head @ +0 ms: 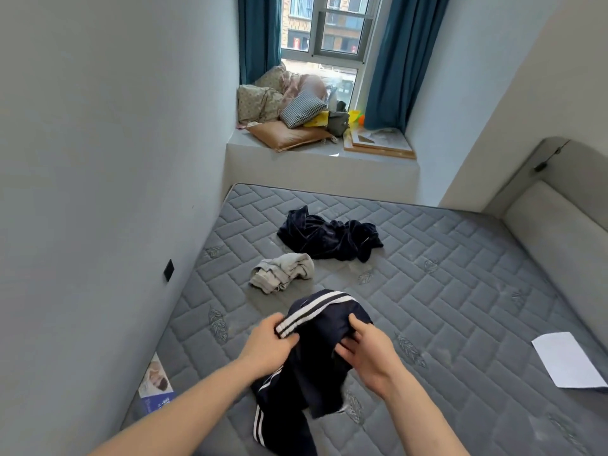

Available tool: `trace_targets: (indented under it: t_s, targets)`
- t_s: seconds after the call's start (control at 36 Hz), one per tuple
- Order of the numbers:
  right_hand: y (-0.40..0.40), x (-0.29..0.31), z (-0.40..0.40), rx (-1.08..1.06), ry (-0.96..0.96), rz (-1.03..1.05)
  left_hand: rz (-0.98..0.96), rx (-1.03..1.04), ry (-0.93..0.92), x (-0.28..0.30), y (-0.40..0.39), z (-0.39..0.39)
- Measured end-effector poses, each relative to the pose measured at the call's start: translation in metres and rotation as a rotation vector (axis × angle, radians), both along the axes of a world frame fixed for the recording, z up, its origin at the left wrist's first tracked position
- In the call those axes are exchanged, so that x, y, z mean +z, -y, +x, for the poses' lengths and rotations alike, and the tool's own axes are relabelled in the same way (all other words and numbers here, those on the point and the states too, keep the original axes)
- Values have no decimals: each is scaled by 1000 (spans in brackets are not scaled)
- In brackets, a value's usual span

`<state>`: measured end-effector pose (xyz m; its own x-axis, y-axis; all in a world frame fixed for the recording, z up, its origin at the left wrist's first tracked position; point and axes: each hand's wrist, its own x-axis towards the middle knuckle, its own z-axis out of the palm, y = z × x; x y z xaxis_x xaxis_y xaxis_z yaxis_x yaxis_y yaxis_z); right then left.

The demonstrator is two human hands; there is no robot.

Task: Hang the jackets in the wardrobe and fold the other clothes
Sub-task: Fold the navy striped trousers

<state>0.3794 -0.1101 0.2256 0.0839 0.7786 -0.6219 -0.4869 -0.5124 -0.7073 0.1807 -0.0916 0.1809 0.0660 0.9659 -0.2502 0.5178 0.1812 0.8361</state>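
The striped garment [316, 353], dark navy with white bands, hangs bunched between both hands above the near edge of the mattress [460, 291], its lower part trailing down onto the quilted surface. The left hand [268, 343] pinches the banded edge, fingers curled round the white stripes. The right hand [365, 350] rests against the dark cloth with fingers spread and only lightly bent; whether it grips a fold or merely touches is hard to tell.

The main risk, as I judge it, is sorting it wrongly: crumpled like this it could be trousers or a track jacket, and folding a jacket or hanging trousers would miss the task. Shaking it out first would settle that. With only one sure hold, the cloth may also slip and drop back in a heap, or twist so a fold goes in crooked. The trailing end could drag off the bed's near edge.

Just beyond lies a grey garment [283, 273], crumpled, and further on a dark velvet heap [329, 238], both close enough that a wide spread could overlap them. A white sheet of paper [566, 360] lies well apart to the right. No wardrobe shows here.
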Motion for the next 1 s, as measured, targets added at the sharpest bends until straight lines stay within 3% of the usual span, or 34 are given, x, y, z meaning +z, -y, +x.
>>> trace_targets:
  t_s: [0.11,0.17,0.33,0.42,0.61,0.75,0.86,1.0]
  targets:
    - [17,-10,18,296,717,45,225,-149,-158,44,-19,-12]
    - [20,-8,18,326,843,146,304,-261,-178,63,-28,-13]
    - [8,8,4,538,1017,509,423,-714,-298,97,-43,-3]
    - [-1,17,-4,595,1035,572,456,-788,-348,101,-46,0]
    - [-9,22,-3,630,1068,603,331,-677,-383,82,-44,-21]
    - [-7,19,5,669,1027,580,271,-744,-824,25,-38,-52]
    - [-5,19,15,711,1042,556,170,-621,-759,-22,-23,-78]
    - [2,12,26,788,1103,551,54,-436,-526,-45,-8,-90]
